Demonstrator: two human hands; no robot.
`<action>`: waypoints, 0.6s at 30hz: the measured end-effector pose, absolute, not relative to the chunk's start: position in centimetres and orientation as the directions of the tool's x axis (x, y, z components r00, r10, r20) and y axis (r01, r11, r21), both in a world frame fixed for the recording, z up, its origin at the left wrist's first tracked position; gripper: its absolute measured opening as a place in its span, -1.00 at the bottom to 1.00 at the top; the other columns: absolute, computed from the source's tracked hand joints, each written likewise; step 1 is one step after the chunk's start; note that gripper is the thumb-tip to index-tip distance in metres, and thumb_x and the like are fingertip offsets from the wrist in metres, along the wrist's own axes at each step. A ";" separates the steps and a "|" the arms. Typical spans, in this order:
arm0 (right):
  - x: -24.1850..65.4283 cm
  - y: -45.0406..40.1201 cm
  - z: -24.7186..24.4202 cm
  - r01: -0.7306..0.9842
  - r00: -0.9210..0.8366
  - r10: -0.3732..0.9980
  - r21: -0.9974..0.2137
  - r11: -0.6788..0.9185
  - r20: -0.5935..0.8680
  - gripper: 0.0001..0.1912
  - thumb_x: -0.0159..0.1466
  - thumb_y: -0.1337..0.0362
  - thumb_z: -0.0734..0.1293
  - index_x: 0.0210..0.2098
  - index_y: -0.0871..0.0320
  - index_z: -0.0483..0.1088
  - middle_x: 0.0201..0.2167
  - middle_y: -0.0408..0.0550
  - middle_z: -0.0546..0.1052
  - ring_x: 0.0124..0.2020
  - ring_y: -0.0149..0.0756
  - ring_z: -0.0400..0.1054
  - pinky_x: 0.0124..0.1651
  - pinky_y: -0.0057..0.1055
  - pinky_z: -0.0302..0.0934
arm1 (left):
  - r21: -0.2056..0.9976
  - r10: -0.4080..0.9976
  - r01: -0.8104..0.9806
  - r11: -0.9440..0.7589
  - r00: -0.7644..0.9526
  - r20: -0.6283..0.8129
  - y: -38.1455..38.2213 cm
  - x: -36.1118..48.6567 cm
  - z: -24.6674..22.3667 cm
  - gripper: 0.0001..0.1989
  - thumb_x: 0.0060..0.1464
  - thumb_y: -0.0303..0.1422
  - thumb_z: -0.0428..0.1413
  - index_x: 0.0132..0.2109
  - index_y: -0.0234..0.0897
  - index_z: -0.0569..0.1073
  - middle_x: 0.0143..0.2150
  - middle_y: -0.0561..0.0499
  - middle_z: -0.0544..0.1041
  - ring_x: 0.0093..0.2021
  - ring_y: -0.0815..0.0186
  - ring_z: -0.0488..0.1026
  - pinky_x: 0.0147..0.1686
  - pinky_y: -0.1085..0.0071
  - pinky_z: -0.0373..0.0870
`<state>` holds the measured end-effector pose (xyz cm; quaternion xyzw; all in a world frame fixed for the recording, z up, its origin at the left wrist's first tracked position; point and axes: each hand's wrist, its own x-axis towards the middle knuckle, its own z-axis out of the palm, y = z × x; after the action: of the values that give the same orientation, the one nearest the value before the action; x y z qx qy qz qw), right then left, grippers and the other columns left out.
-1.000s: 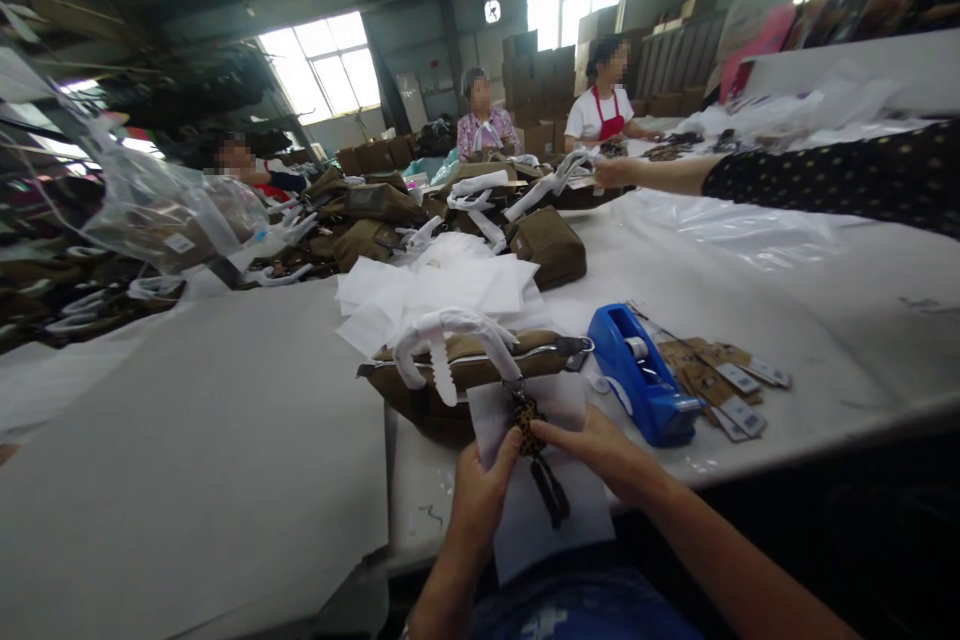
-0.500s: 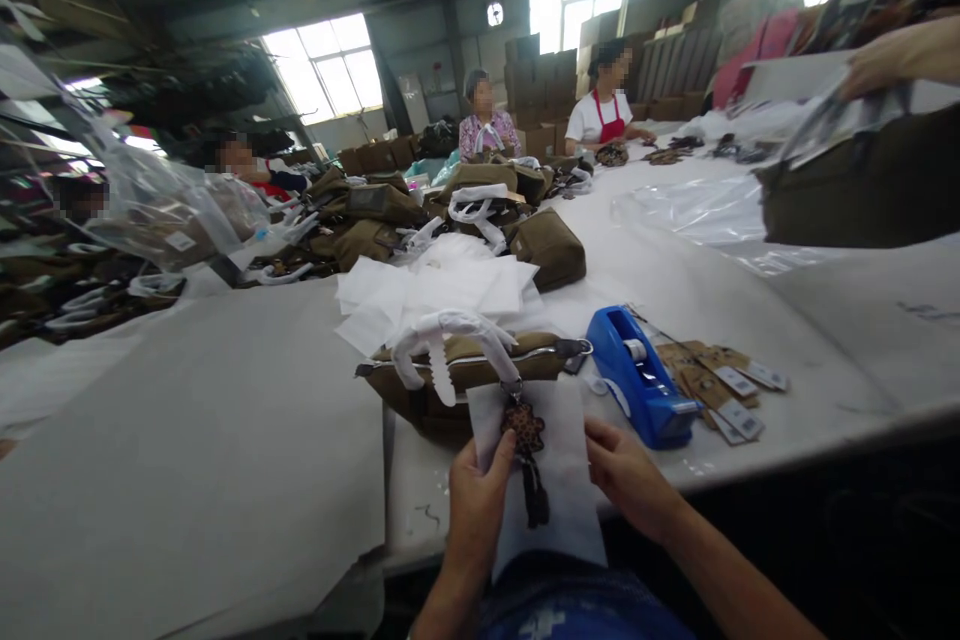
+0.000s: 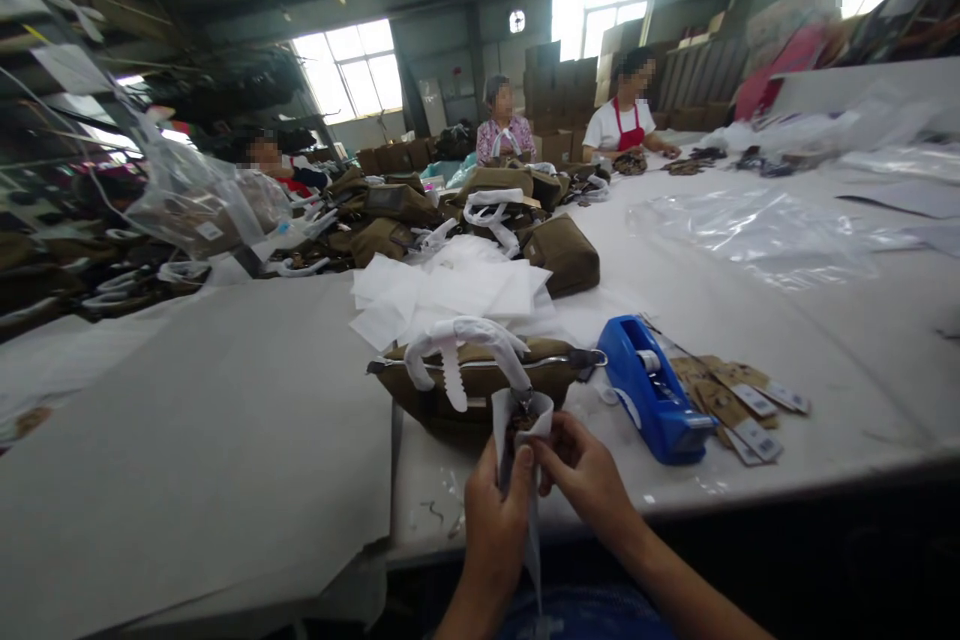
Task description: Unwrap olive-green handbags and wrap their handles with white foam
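Both hands point(image 3: 496, 510) point(image 3: 591, 482) hold paper point(image 3: 540, 423) near the table edge point(image 3: 720, 487).

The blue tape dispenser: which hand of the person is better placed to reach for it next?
Probably the right hand: the blue tape dispenser stands just beyond, to the right. The left hand is farther off. Both grip the white sheet, so the right would first need to let go.

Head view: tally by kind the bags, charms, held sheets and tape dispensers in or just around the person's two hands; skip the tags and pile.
Olive bag: 1
Brown charm, partly hidden: 1
White sheet, held: 1
Blue tape dispenser: 1
Total: 4
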<state>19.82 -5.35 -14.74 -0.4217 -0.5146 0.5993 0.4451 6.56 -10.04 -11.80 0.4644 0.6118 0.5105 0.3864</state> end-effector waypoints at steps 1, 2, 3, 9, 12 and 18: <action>20.0 -5.3 -14.4 -0.086 -0.282 0.958 -0.994 -0.071 -0.044 -0.57 0.24 -0.05 0.45 -0.14 0.18 0.40 -0.46 -0.17 0.44 -0.57 -0.34 0.41 -0.51 -0.41 0.34 | 0.982 0.962 0.188 0.037 -0.271 0.015 -10.1 6.5 -11.7 -0.55 0.25 -0.05 0.11 0.09 -0.28 0.57 -0.03 -0.16 0.65 -0.02 0.03 0.56 0.00 0.27 0.43; 20.2 -5.2 -14.1 -0.077 -0.319 0.947 -0.995 -0.068 -0.040 -0.56 0.25 -0.05 0.43 -0.12 0.18 0.40 -0.47 -0.18 0.43 -0.58 -0.34 0.41 -0.51 -0.41 0.33 | 0.980 0.961 0.198 0.035 -0.275 0.021 -10.1 6.4 -11.7 -0.54 0.25 -0.06 0.12 0.12 -0.26 0.55 0.01 -0.15 0.64 0.02 0.02 0.55 0.04 0.25 0.42; 20.5 -5.0 -13.8 -0.067 -0.356 0.934 -0.996 -0.061 -0.033 -0.55 0.27 -0.06 0.41 -0.08 0.18 0.41 -0.48 -0.18 0.43 -0.59 -0.34 0.41 -0.50 -0.41 0.32 | 0.979 0.961 0.201 0.036 -0.277 0.022 -10.1 6.3 -11.6 -0.54 0.24 -0.08 0.13 0.14 -0.24 0.55 0.03 -0.15 0.63 0.05 0.01 0.54 0.06 0.24 0.41; 19.9 -4.1 -13.3 0.212 -0.166 0.980 -0.967 0.140 0.106 -0.55 0.32 -0.12 0.31 -0.42 0.15 0.41 -0.62 -0.19 0.33 -0.63 -0.41 0.18 -0.55 -0.43 0.07 | 0.953 0.959 0.304 -0.007 -0.267 0.092 -10.0 6.2 -12.3 -0.55 0.30 -0.19 0.07 0.25 -0.23 0.47 0.23 -0.17 0.52 0.25 -0.01 0.42 0.25 0.17 0.30; 18.6 -4.2 -13.6 0.238 -0.056 0.989 -0.960 0.149 0.140 -0.51 0.31 -0.13 0.31 -0.53 0.12 0.31 -0.63 -0.18 0.31 -0.59 -0.38 0.18 -0.53 -0.43 0.06 | 0.889 0.942 0.456 -0.046 -0.277 0.190 -10.1 6.5 -13.6 -0.48 0.30 -0.31 0.01 0.37 -0.22 0.32 0.36 -0.16 0.37 0.34 0.02 0.32 0.30 0.14 0.27; 17.6 -4.8 -13.7 0.256 -0.017 0.991 -0.958 0.133 0.133 -0.52 0.35 -0.12 0.25 -0.52 0.08 0.27 -0.64 -0.18 0.33 -0.60 -0.35 0.21 -0.51 -0.41 0.09 | 0.720 0.922 0.694 0.011 -0.287 0.262 -10.3 7.4 -14.9 -0.44 0.30 -0.43 -0.05 0.41 -0.13 0.25 0.37 -0.16 0.35 0.29 -0.05 0.39 0.16 0.07 0.46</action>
<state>17.58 -4.82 -13.72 -0.5258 -0.5928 0.3964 0.4637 7.38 -10.28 -14.85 0.5798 0.6964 0.3979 0.1433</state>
